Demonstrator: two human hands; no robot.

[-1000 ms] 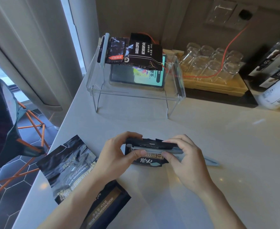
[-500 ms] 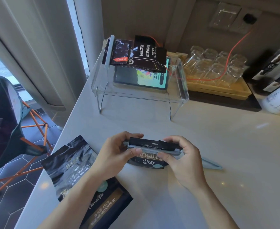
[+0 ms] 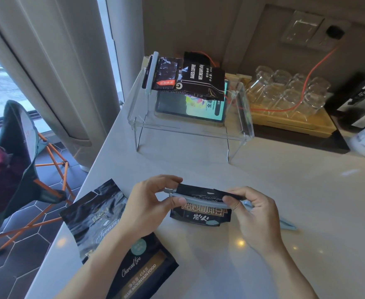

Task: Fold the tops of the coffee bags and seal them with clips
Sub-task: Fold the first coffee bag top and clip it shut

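Observation:
A small black coffee bag (image 3: 201, 216) stands on the white counter (image 3: 306, 212) in front of me, its top folded over. A long grey clip (image 3: 199, 200) runs across the fold. My left hand (image 3: 147, 208) pinches the clip's left end and the bag's top corner. My right hand (image 3: 257, 214) pinches the clip's right end. A second grey-blue clip (image 3: 285, 224) lies on the counter behind my right hand. Two more black bags lie flat at the near left: a wrinkled one (image 3: 95, 216) and one labelled Charcoal fire (image 3: 142, 275), partly under my left forearm.
At the back stands a clear acrylic riser (image 3: 190, 130) holding clipped coffee bags (image 3: 186, 78) over a lit tablet (image 3: 194, 108). A wooden tray of upturned glasses (image 3: 289, 91) sits right of it, with an orange cable. Counter edge drops at left beside a folding chair (image 3: 26, 160).
Both hands have lifted the bag top slightly and shifted their grip along the clip; the clip now bows across the fold. The camera view has tilted a little.

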